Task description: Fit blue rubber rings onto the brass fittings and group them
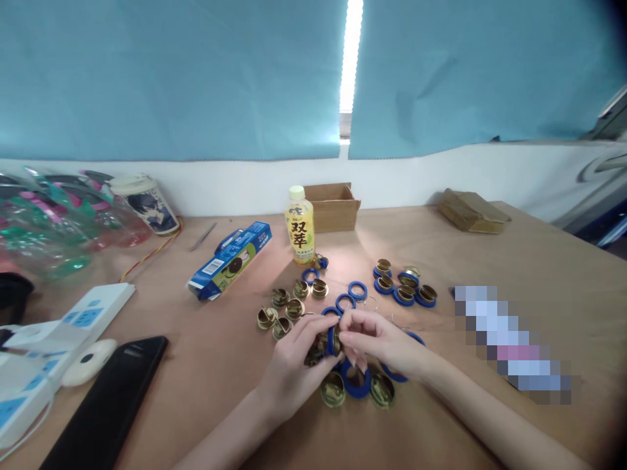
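The left hand (289, 359) grips a blue ring (331, 341) with a brass insert (337, 339) between thumb and fingers, near the middle of the bench (206, 365). The thumb and forefinger of the right hand (379, 339) are at the brass side; whether they clasp anything cannot be determined. The fingers hide much of this piece, and the left hand also partly covers items just below. Loose brass cups (294, 309) lie beyond the left hand; five ringed brass pieces (404, 295) sit in a group beyond the right. A flat item (512, 343) at right is pixelated and cannot be identified. The black phone (112, 398) is cut off by the bottom of the view; the white power strip (88, 313) and the spray bottles (53, 222) run past its left side. Room for moving lies between the phone and the left hand, and between the five pieces and the flat item. Ahead, a drink bottle (300, 225) and a cardboard box (336, 212) stand near the bench's far edge, which meets a white wall (245, 186).
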`<state>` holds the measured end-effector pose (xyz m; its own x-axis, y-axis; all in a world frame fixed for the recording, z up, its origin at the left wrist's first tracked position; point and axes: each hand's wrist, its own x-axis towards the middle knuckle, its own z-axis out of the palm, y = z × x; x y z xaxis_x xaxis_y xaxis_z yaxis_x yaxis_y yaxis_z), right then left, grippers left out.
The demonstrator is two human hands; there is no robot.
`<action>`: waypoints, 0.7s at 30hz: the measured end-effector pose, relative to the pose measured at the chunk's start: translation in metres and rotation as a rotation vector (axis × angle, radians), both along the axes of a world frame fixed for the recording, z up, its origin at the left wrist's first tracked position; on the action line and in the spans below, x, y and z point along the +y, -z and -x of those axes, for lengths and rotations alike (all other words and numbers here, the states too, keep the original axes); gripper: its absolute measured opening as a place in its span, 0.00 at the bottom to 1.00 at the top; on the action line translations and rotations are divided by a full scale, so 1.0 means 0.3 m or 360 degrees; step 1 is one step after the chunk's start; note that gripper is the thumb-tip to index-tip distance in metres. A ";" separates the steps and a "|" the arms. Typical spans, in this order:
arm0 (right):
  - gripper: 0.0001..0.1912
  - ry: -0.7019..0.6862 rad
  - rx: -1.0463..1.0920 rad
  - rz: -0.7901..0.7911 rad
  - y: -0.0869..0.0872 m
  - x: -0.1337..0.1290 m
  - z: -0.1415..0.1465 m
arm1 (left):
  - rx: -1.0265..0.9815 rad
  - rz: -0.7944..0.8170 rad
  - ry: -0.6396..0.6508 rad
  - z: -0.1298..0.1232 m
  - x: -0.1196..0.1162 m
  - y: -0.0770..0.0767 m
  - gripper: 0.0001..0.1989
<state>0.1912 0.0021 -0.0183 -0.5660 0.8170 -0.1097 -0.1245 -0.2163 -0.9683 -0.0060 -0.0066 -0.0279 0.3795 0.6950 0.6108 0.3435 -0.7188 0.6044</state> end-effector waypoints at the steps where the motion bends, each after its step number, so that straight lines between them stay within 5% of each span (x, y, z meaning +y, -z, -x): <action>1: 0.16 0.0004 0.0008 0.0001 0.000 -0.001 0.001 | 0.0003 -0.0001 0.0002 0.001 0.000 0.001 0.23; 21: 0.16 0.0119 -0.0041 -0.0032 -0.005 -0.011 0.025 | 0.0006 -0.0035 -0.0042 -0.006 0.002 0.005 0.21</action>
<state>0.1838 -0.0012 -0.0167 -0.5005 0.8592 -0.1066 -0.1145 -0.1877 -0.9755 -0.0044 -0.0061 -0.0296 0.3636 0.6911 0.6246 0.3649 -0.7226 0.5871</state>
